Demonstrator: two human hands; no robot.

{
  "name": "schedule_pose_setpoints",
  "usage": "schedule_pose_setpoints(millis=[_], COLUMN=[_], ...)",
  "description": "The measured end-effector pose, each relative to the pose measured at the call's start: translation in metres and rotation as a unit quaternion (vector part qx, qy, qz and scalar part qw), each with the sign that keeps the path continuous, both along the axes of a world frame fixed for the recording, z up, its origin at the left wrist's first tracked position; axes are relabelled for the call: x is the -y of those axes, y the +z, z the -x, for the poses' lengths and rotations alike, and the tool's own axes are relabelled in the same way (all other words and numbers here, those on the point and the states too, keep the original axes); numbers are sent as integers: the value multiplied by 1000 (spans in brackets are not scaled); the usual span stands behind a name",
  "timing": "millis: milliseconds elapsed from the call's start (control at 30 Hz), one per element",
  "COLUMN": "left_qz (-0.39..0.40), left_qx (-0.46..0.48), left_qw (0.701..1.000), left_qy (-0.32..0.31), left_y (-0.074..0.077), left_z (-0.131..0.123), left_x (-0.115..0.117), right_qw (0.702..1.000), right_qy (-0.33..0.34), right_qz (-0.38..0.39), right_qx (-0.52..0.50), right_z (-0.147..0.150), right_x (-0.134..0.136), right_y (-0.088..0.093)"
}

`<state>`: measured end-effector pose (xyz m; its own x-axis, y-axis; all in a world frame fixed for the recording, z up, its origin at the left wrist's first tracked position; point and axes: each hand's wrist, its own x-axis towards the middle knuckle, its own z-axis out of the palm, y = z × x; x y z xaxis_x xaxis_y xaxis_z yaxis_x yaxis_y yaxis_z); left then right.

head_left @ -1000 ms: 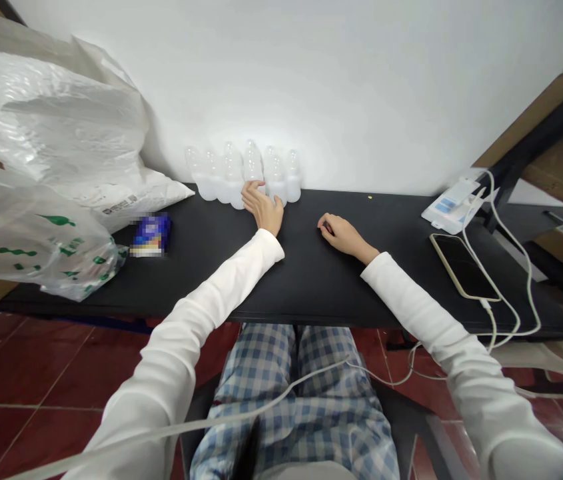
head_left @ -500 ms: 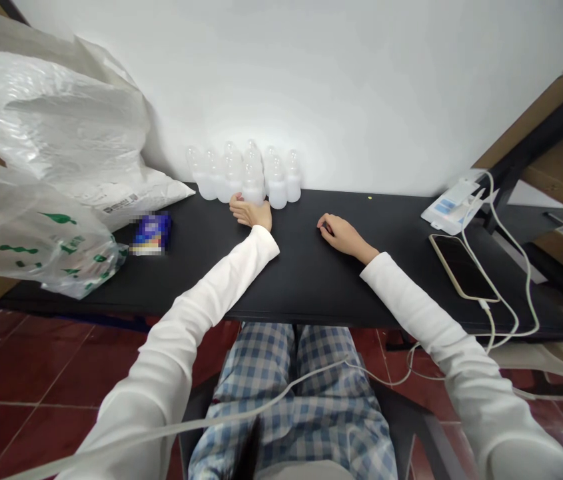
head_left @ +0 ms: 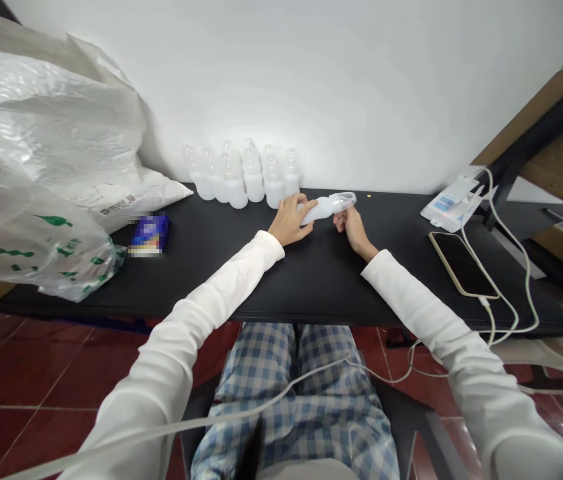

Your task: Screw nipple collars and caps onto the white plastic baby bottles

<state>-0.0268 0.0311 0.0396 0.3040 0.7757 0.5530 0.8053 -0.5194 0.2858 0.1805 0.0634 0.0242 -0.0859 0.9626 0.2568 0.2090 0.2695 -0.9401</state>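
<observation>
In the head view, the left hand (head_left: 291,220) grasps the white bottle (head_left: 317,211) by its lower part, and the bottle lies tilted sideways over the counter (head_left: 306,287). The right hand (head_left: 355,230) is curled near the clear cap (head_left: 345,201); I cannot tell whether it grips it. If the left hold is too loose, the bottle may slip; a careless backward movement may topple the standing bottles (head_left: 234,187).

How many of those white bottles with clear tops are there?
9 that I can see: one held bottle in the left hand, six back-row bottles standing near the wall, and two front bottles before them. More may be hidden behind.
</observation>
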Motion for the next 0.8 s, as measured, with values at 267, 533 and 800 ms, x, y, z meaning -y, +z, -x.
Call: schedule_pose_setpoints(millis=[267, 533, 800], left_qz=[-13, -4, 42], left_qx=[-25, -5, 100], left_qw=[998, 992, 992], left_qy=[-63, -129, -69], left_y=[-1, 3, -4], left_z=[7, 8, 7], left_x=[-4, 1, 0], right_qw=[991, 995, 993], right_qy=[-28, -55, -116], right_qz=[51, 22, -14], right_qx=[-124, -79, -30], right_z=[-1, -5, -3], right_x=[1, 4, 6], right_y=[9, 7, 3])
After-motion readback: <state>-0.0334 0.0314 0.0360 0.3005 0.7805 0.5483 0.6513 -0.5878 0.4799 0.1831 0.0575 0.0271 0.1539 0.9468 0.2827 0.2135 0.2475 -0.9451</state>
